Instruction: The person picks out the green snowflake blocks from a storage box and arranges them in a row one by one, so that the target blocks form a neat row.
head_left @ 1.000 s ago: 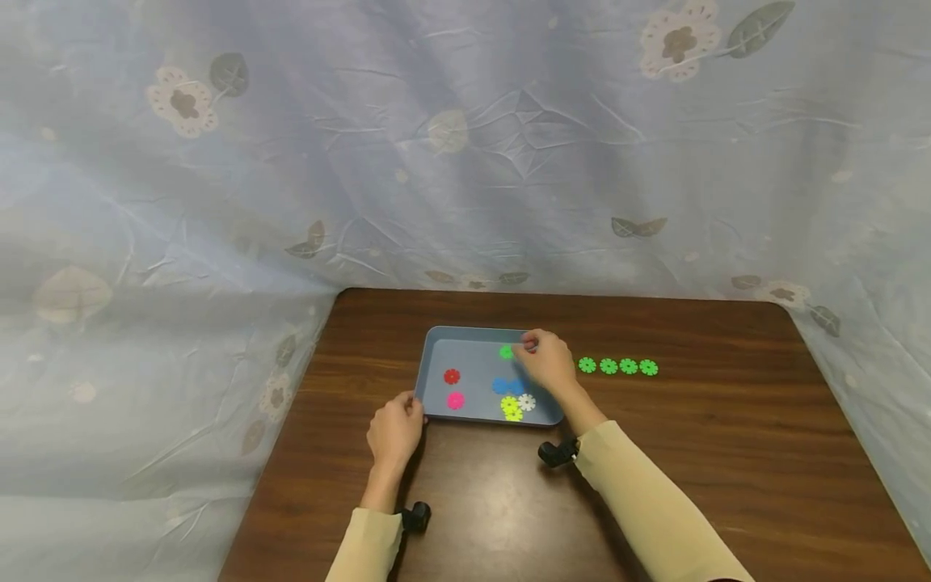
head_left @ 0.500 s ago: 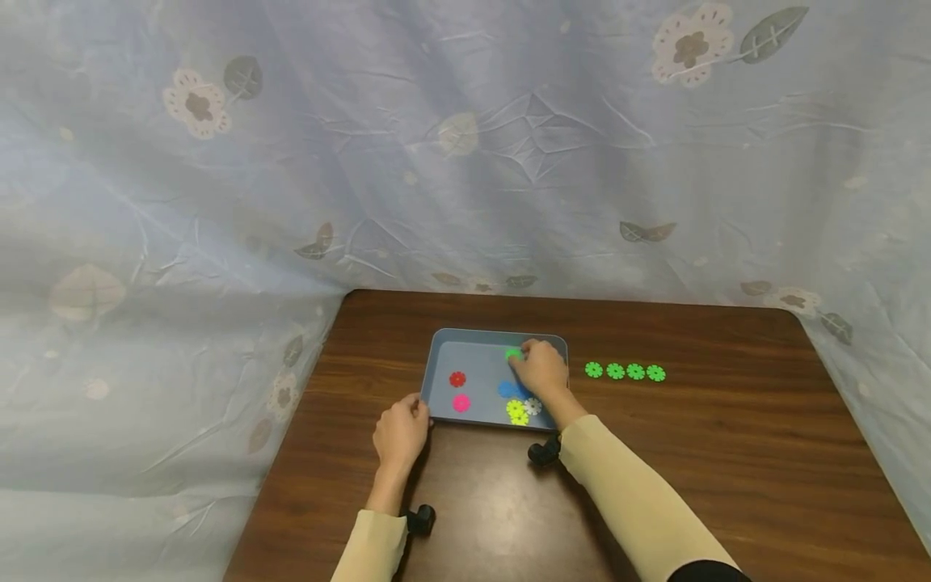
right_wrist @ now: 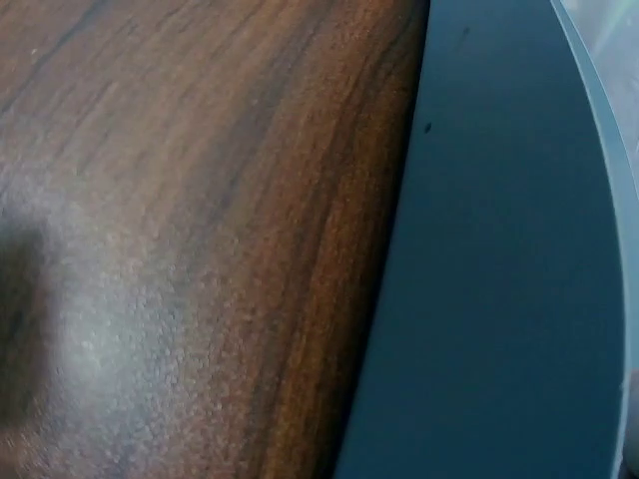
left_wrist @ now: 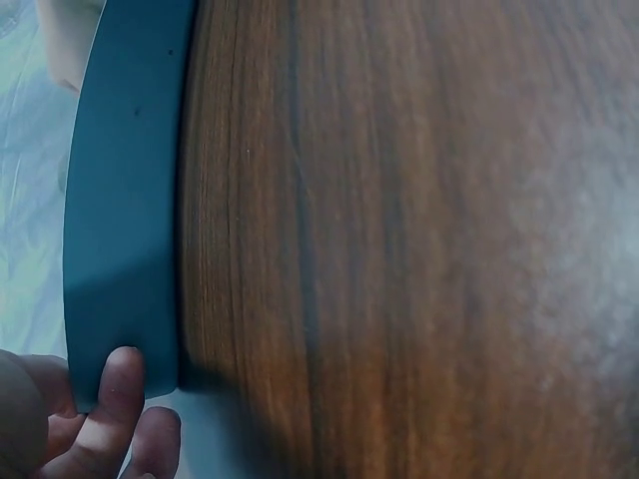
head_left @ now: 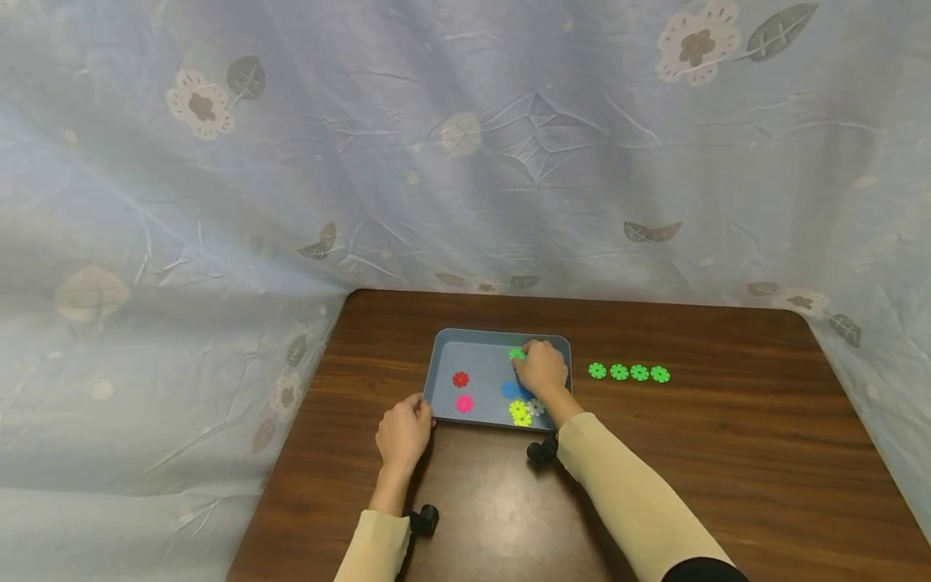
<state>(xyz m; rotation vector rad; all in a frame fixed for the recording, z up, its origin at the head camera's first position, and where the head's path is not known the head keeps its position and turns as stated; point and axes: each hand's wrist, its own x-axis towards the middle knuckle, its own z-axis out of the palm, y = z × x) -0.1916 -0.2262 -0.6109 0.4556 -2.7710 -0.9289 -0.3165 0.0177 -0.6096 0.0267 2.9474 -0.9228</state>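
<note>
A grey-blue tray [head_left: 476,347] lies on the table with flower-shaped plastic discs in it. My left hand [head_left: 403,432] holds its near left corner; in the left wrist view, curled fingers [left_wrist: 122,384] lie against the outer wall. My right hand [head_left: 544,370] is inside the tray on the right, thumb and fingertips right at a green disc [head_left: 516,354]; I cannot tell whether they pinch it. Also in the tray are a red disc [head_left: 461,379], a pink disc [head_left: 464,403], blue pieces [head_left: 510,390] partly under the hand, two yellow discs [head_left: 519,410] and a white disc [head_left: 536,407].
Right of the tray, several green discs [head_left: 619,372] lie in a row on the brown wooden table [head_left: 727,436]. A pale floral curtain [head_left: 465,202] hangs behind the table and along its left side. The right wrist view shows the tray's outer wall [right_wrist: 489,249] beside the tabletop.
My right hand has come in from the tray's right side to the green disc, uncovering the tray's far right corner. The left hand stays at its corner. The head view has shifted slightly.
</note>
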